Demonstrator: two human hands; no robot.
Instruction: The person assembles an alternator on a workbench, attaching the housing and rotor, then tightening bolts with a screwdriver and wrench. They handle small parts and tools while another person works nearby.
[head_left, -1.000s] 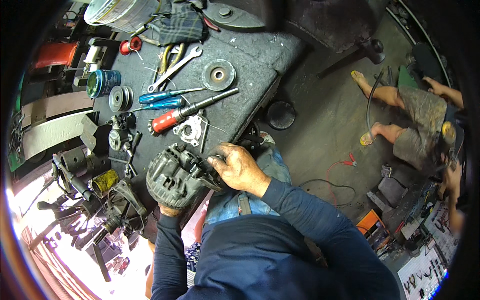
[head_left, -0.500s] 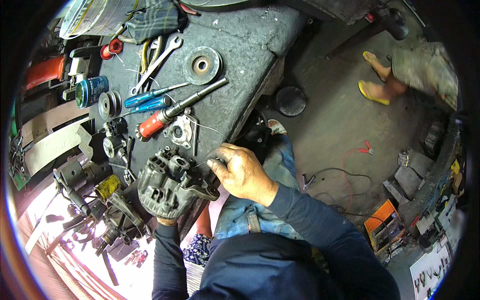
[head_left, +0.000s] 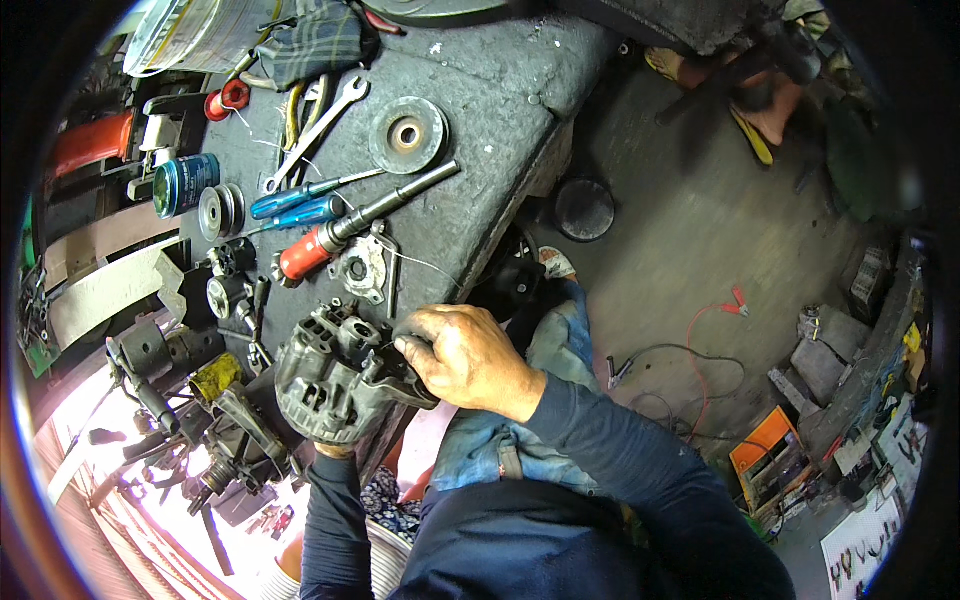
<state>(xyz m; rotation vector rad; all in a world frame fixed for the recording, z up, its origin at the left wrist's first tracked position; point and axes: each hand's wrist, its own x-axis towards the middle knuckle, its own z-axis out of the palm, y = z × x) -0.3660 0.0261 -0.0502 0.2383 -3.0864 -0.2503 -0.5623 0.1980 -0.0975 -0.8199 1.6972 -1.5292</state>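
Observation:
A grey cast-metal alternator housing (head_left: 340, 385) with slotted openings is tilted at the bench's near edge. My left hand (head_left: 333, 451) supports it from below; only the wrist shows, and the fingers are hidden behind the metal. Over the housing's right side, my right hand (head_left: 465, 355) is closed in a pinch, thumb against curled fingers, at the upper part of the housing. A thin wire-like piece seems to stick out from the fingertips, mostly hidden. Just beyond lie a small metal end plate (head_left: 362, 268) and a red-handled soldering iron (head_left: 305, 255).
On the dark bench (head_left: 490, 100) lie blue screwdrivers (head_left: 305, 213), a wrench (head_left: 325, 125), a large pulley (head_left: 409, 135), a small pulley (head_left: 220, 211), a blue tin (head_left: 186, 184) and a red spool (head_left: 232, 95). Metal parts crowd the left. Another person's feet (head_left: 760, 130) show at upper right.
My right hand has moved left and slightly down, closer against the housing. The other person has shifted toward the top of the view. The housing has barely moved.

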